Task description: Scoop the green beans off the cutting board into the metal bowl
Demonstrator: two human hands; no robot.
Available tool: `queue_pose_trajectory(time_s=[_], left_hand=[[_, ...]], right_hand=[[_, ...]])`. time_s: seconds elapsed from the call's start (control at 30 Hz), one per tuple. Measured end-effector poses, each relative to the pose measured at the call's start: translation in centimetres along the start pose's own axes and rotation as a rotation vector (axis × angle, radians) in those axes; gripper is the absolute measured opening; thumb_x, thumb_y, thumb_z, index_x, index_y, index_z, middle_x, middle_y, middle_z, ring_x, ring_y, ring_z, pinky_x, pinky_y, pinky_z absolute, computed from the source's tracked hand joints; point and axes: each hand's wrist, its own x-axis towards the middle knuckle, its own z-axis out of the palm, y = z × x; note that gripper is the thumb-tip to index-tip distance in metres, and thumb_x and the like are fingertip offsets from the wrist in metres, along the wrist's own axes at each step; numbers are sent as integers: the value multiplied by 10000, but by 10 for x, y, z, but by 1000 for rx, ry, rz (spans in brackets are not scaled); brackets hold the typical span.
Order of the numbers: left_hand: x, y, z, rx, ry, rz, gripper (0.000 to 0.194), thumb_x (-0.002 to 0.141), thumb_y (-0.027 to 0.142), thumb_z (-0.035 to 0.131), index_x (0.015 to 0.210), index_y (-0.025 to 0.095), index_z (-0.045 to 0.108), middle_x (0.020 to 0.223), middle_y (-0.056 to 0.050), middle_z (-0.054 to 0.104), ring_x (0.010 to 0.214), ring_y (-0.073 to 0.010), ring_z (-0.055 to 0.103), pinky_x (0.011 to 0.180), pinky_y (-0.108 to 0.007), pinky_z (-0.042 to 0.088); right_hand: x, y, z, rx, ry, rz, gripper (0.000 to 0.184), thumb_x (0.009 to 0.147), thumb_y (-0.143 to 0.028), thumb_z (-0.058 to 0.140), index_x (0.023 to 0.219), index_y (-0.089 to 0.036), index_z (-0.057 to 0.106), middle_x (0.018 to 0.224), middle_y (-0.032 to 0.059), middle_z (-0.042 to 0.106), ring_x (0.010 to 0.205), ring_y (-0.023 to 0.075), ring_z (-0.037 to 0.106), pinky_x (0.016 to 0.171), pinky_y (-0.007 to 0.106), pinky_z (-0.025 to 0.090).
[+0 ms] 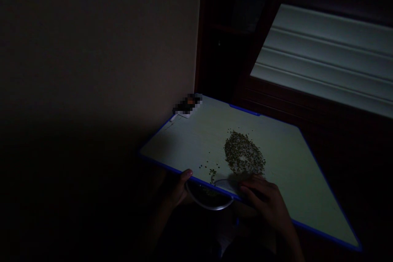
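Bent over the smooth, pale bench [285,159], my right hand [267,196] has its fingers curled by a thin, round-edged piece [226,185]; I can't tell whether they pinch it. My left hand [181,188] lays its thumb on the hard blue rim [166,166], other fingers hidden. Small, grainy seeds [244,153] form a rough oval on the bench. Below the edge sits a round, shiny-rimmed bowl [211,206].
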Motion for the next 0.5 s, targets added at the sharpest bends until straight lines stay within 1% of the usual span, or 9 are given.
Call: queue_pose_trajectory(time_s=[0.07, 0.17, 0.33, 0.5], left_hand=[[-1, 1, 1, -13, 22, 7, 667, 724, 236, 667, 1354, 171, 457, 1233, -101, 646, 1295, -303, 443, 1116, -441, 285], [0, -1, 1, -16, 41, 36, 672, 731, 211, 665, 1366, 174, 451, 1231, -100, 648, 1274, -296, 472, 1107, -431, 308], [0, -2, 0, -29, 17, 46, 649, 752, 225, 657, 1366, 166, 455, 1214, -102, 656, 1242, -286, 511, 1085, -414, 355], [-2, 1, 1, -9, 16, 69, 627, 752, 201, 661, 1347, 150, 469, 1235, -110, 644, 1231, -284, 520, 1090, -412, 347]], right_hand=[[-1, 1, 0, 1, 1, -12, 158, 898, -320, 592, 896, -240, 728, 819, 33, 714, 768, 189, 639, 722, 313, 489], [-1, 2, 0, -2, 0, -11, 155, 899, -319, 592, 904, -246, 728, 826, 31, 717, 772, 189, 644, 738, 323, 497], [1, 3, 1, -22, 18, -17, 171, 915, -312, 568, 978, -253, 715, 940, 46, 729, 871, 208, 651, 782, 355, 511], [3, 3, 1, -37, -6, -71, 185, 924, -299, 552, 985, -242, 717, 920, 57, 731, 849, 207, 657, 755, 346, 523]])
